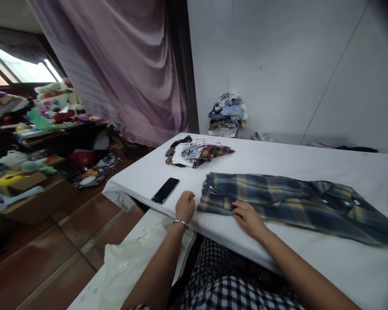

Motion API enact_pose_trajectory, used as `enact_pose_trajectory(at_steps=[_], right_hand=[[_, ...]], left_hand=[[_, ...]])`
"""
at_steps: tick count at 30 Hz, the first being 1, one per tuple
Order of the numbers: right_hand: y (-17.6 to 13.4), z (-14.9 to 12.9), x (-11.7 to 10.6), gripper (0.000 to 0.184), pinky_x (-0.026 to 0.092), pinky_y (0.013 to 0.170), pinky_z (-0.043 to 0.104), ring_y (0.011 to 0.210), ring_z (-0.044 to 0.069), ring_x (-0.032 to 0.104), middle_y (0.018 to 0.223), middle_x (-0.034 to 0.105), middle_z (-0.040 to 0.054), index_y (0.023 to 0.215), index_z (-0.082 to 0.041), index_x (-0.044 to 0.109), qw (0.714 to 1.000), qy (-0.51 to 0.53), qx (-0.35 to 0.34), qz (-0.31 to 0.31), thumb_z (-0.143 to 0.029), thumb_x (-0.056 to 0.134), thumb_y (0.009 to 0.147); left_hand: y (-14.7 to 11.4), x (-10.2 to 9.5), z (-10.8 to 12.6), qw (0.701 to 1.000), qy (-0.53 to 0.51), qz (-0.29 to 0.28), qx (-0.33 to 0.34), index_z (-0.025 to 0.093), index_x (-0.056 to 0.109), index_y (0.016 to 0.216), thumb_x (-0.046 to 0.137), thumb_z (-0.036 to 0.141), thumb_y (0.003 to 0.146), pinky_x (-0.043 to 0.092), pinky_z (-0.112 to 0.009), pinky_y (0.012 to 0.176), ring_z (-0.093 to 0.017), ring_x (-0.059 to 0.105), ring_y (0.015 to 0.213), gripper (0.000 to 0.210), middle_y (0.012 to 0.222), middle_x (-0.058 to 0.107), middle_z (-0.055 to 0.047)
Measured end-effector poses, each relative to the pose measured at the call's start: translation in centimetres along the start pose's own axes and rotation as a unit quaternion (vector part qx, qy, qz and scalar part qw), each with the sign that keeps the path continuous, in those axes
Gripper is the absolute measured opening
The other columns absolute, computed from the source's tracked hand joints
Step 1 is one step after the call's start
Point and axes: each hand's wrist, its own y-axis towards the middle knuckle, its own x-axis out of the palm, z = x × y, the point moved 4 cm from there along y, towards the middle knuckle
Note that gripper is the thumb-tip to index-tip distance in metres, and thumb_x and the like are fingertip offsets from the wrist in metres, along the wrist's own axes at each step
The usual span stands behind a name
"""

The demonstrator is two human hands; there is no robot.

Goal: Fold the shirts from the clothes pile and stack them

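In the head view, a plaid garment (278,185) in dark blue and tan is seen laid lengthwise along the near side of a table (284,153) covered in white cloth; 1 pale button is shown near its left end. The fingers of the right hand (248,218) are laid on the garment's near edge, but whether cloth is gripped cannot be told. The left hand (185,206) is held at the table edge, just beside the garment's left end, with its fingers curled; whether anything is enclosed cannot be told. A bracelet (181,223) is worn on the left wrist. To the left of that hand, 1 dark-screened phone (165,190) is placed. Beyond it, a small pile of clothes (197,153) is heaped, and a taller stack of clothes (228,113) is set by the wall (278,64).
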Motion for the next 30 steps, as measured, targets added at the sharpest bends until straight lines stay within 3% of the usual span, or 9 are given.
enact_pose_trajectory(at_steps=[4, 7, 10, 14, 17, 20, 24, 28, 30], right_hand=[[0.1, -0.2, -1.6, 0.025, 0.036, 0.104, 0.051, 0.123, 0.026, 0.052, 0.127, 0.061, 0.0101, 0.102, -0.023, 0.069, 1.0, 0.003, 0.006, 0.01, -0.024, 0.053, 0.084], [0.4, 1.0, -4.8, 0.032, 0.034, 0.106, 0.048, 0.129, 0.026, 0.045, 0.133, 0.056, 0.012, 0.112, -0.02, 0.066, 0.997, -0.035, 0.025, 0.07, -0.03, 0.049, 0.087], [0.4, 3.4, -7.9, 0.042, 0.029, 0.109, 0.05, 0.137, 0.029, 0.033, 0.142, 0.046, 0.0136, 0.125, -0.018, 0.059, 0.982, -0.13, 0.102, 0.094, -0.036, 0.045, 0.09], [-0.5, 5.9, -8.6, 0.058, 0.018, 0.111, 0.056, 0.142, 0.032, 0.019, 0.152, 0.028, 0.0161, 0.142, -0.016, 0.042, 0.951, -0.22, 0.215, -0.013, -0.048, 0.04, 0.092], [-0.9, 6.3, -8.0, 0.063, 0.014, 0.111, 0.057, 0.143, 0.032, 0.016, 0.153, 0.024, 0.017, 0.143, -0.017, 0.039, 0.944, -0.211, 0.237, -0.086, -0.055, 0.035, 0.093], [-1.0, 6.4, -8.9, 0.064, 0.015, 0.111, 0.056, 0.143, 0.031, 0.016, 0.154, 0.023, 0.0143, 0.143, -0.021, 0.04, 0.951, -0.19, 0.233, -0.073, -0.059, 0.029, 0.093], [-2.2, 7.6, -11.3, 0.061, 0.014, 0.113, 0.053, 0.144, 0.029, 0.012, 0.156, 0.02, 0.011, 0.145, -0.023, 0.036, 0.946, -0.22, 0.238, -0.003, -0.056, 0.031, 0.093], [-3.7, 9.3, -12.0, 0.062, 0.017, 0.112, 0.053, 0.143, 0.031, 0.016, 0.154, 0.023, 0.0136, 0.145, -0.021, 0.036, 0.942, -0.199, 0.266, -0.045, -0.055, 0.033, 0.093], [-3.6, 9.5, -12.4, 0.062, 0.017, 0.112, 0.053, 0.143, 0.031, 0.015, 0.155, 0.023, 0.0136, 0.145, -0.022, 0.035, 0.943, -0.196, 0.268, -0.029, -0.056, 0.033, 0.093]], left_hand=[[2.2, 1.4, 1.7, 0.997, 0.003, -0.064, -0.036, 0.014, 0.058, 0.118, 0.047, 0.041, 0.088, 0.046, -0.032, 0.086, -0.022, 0.063, 0.096, 0.042, 0.118, 0.063, -0.012], [4.1, 2.8, 3.4, 0.994, 0.036, -0.093, -0.038, 0.011, 0.053, 0.126, 0.043, 0.051, 0.088, 0.043, -0.035, 0.093, -0.027, 0.057, 0.113, 0.057, 0.13, 0.057, -0.017], [6.0, 4.5, 4.6, 0.988, 0.065, -0.132, -0.046, 0.011, 0.051, 0.128, 0.041, 0.057, 0.086, 0.043, -0.038, 0.093, -0.03, 0.055, 0.117, 0.063, 0.129, 0.058, -0.019], [7.9, 6.5, 5.7, 0.98, 0.096, -0.165, -0.059, 0.008, 0.055, 0.122, 0.046, 0.058, 0.082, 0.046, -0.039, 0.089, -0.034, 0.058, 0.113, 0.065, 0.123, 0.06, -0.023], [8.7, 7.8, 6.2, 0.973, 0.111, -0.199, -0.045, 0.01, 0.061, 0.113, 0.051, 0.05, 0.081, 0.047, -0.038, 0.088, -0.034, 0.06, 0.11, 0.052, 0.119, 0.063, -0.021], [9.3, 8.3, 6.1, 0.971, 0.11, -0.211, -0.008, 0.015, 0.065, 0.108, 0.051, 0.042, 0.082, 0.047, -0.036, 0.088, -0.031, 0.061, 0.109, 0.04, 0.117, 0.066, -0.015], [9.9, 8.0, 5.3, 0.98, 0.114, -0.166, -0.002, 0.015, 0.064, 0.11, 0.053, 0.046, 0.079, 0.048, -0.037, 0.089, -0.032, 0.06, 0.111, 0.045, 0.115, 0.067, -0.014], [9.8, 8.0, 4.9, 0.974, 0.133, -0.183, -0.013, 0.013, 0.063, 0.109, 0.052, 0.05, 0.078, 0.049, -0.039, 0.086, -0.033, 0.061, 0.108, 0.05, 0.114, 0.067, -0.017], [9.7, 7.9, 4.9, 0.973, 0.139, -0.184, -0.016, 0.012, 0.063, 0.106, 0.05, 0.052, 0.078, 0.049, -0.039, 0.084, -0.034, 0.062, 0.105, 0.051, 0.113, 0.067, -0.018]])
